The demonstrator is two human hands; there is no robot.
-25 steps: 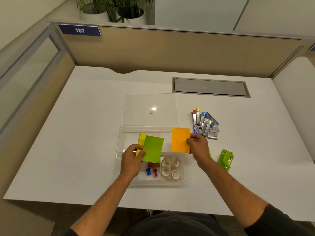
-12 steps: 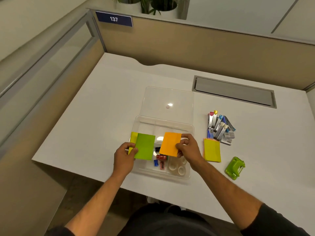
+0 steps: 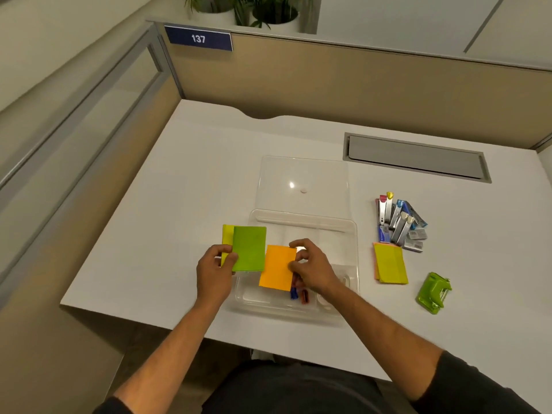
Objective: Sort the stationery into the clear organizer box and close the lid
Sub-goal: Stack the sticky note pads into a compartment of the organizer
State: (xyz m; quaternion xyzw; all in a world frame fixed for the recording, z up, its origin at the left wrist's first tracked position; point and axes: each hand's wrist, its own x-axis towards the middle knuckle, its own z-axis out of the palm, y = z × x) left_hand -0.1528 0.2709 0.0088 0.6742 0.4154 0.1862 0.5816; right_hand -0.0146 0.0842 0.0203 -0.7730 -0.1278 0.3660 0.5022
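The clear organizer box [image 3: 352, 231] lies open on the white desk, its lid [image 3: 301, 180] folded flat behind it. My left hand [image 3: 215, 270] holds a green sticky pad [image 3: 249, 248] with a yellow one [image 3: 227, 234] behind it, over the box's left rim. My right hand [image 3: 313, 270] pinches an orange sticky pad [image 3: 276, 267] over the box's middle. Blue and red sharpeners [image 3: 298, 294] lie in the box, partly hidden by my right hand. To the right sit more sticky pads [image 3: 389, 264], several staplers [image 3: 397, 219] and a green hole punch [image 3: 433, 292].
A grey cable hatch [image 3: 415, 158] is set into the desk at the back right. Beige partition walls [image 3: 358, 82] close the desk at the back and left. The desk's front edge [image 3: 149, 316] runs just below the box.
My right hand has carried the orange pad from the right side of the box leftward and down, close to the green pad. The camera view has shifted to the left.
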